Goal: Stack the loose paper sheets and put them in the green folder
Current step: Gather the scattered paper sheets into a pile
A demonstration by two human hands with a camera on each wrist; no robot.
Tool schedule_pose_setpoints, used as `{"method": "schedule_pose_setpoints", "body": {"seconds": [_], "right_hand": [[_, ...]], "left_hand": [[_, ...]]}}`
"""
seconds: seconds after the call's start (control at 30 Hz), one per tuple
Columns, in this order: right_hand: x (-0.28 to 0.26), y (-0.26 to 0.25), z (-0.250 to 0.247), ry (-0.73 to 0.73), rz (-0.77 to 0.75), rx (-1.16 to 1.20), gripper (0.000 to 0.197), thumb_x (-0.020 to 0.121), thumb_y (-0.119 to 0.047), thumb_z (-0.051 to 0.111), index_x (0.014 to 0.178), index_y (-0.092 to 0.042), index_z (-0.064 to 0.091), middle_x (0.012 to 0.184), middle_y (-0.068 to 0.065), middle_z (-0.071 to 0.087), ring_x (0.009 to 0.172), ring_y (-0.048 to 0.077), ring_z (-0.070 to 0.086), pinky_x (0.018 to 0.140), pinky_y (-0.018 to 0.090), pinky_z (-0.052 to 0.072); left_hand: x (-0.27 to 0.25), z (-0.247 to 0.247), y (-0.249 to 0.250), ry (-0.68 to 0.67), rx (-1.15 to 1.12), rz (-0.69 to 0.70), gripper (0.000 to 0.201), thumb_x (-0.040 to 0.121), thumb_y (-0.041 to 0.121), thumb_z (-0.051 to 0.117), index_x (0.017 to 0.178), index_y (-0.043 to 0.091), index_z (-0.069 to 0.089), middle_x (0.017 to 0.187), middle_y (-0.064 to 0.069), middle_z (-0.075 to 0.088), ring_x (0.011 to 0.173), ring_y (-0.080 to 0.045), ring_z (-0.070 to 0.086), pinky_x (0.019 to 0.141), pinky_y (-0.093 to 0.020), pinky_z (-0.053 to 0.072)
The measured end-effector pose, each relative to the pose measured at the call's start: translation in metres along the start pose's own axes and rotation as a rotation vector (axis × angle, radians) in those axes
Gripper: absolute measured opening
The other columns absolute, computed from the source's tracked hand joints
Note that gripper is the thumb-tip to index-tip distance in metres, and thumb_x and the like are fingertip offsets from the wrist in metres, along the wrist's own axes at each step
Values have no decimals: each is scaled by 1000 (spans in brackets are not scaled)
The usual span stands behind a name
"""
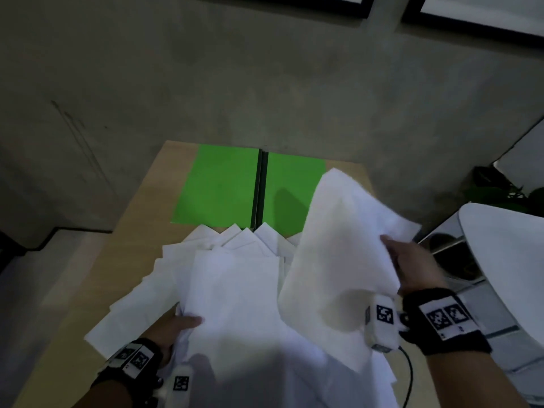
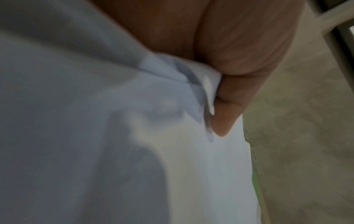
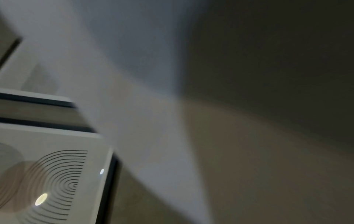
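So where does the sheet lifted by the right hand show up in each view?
Head: the lifted sheet curls up right of centre, its right edge held by the right hand.
Left wrist: not identifiable; only the papers the left hand grips.
Right wrist: a blurred pale band, probably this sheet, runs diagonally; the hand is not visible.
Shared landmark: the framed picture, also at the head view's top right.

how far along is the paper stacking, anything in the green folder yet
Done: the green folder lies open on the table, nothing inside it. In hand: the right hand holds a lifted sheet, and the left hand grips the edge of the fanned pile, whose corners are still splayed. Left: squaring the pile, placing it in the folder.
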State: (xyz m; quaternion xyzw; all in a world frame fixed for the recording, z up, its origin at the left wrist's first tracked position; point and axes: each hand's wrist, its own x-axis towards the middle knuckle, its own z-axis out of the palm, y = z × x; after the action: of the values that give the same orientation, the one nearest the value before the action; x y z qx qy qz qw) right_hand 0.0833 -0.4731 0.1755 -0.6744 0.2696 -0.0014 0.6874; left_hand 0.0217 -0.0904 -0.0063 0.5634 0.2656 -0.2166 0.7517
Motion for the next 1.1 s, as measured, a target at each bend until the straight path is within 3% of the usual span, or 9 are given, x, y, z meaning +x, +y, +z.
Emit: {"method": "schedule_pose_setpoints", "body": {"seconds": [0.3,0.37,0.53,0.6,0.73,0.83,0.93,1.0,1.1], "right_hand": [[-60,65,81,-683,404,89,43,80,-8,63,119,8,59,103,25,66,85,35,65,79,43,53],[-48,73,91,-601,363,51,33,87,-5,57,119,3,59,108,21,67,88,32,65,83,44,53],[16,93,89,-277,-138,-910,37,96,-19,42,131,-16,53,127,12,62,116,29,56,94,31,41],[35,106,85,-218,-153,-1007,39,98,-17,39,135,-20,50,133,12,59,121,29,53,97,30,39],[21,131,107,-359,-213,-1022,39,97,-12,38,135,-15,48,136,13,56,124,28,51,101,28,35],[-10,150,123,-545,-145,-831,39,95,-18,45,134,-19,47,136,6,55,120,22,53,99,23,35],[-5,148,104,-271,-259,-723,46,78,-38,56,123,-31,53,122,-4,62,104,18,60,98,32,44],[15,135,70,-63,-287,-839,63,70,-33,56,132,-30,47,133,-3,54,119,24,50,104,41,39],[31,104,23,-265,-89,-894,70,71,-21,65,134,-39,39,132,0,51,124,27,48,100,40,43]], "left_hand": [[3,-1,-3,-46,-79,-115,42,72,-7,69,113,-5,60,101,-27,71,88,-40,70,90,-49,47],[3,-1,-3,-17,-74,-94,34,71,-10,68,105,-8,62,88,-24,74,76,-35,72,92,-46,44],[4,1,-6,72,-45,-66,25,72,27,79,74,10,61,66,-1,70,85,-26,56,99,-38,39],[4,1,-4,6,-44,-73,28,76,45,72,77,17,70,81,3,64,95,-24,55,108,-40,34],[2,6,-5,-183,3,-67,54,69,30,80,117,11,65,114,-3,71,108,-24,63,94,-32,47],[-1,18,-9,-55,176,52,48,60,3,82,102,-9,62,99,-25,71,94,-38,64,69,-31,49],[-3,14,-8,6,237,99,22,79,-17,60,71,2,63,55,-4,71,58,-19,66,64,-29,45],[-5,3,-8,-15,224,127,29,80,-5,67,52,3,61,46,-7,63,49,-20,61,58,-22,48],[3,-20,-10,-53,166,98,51,55,30,89,60,-9,57,61,-23,56,54,-26,56,52,-22,47]]}}
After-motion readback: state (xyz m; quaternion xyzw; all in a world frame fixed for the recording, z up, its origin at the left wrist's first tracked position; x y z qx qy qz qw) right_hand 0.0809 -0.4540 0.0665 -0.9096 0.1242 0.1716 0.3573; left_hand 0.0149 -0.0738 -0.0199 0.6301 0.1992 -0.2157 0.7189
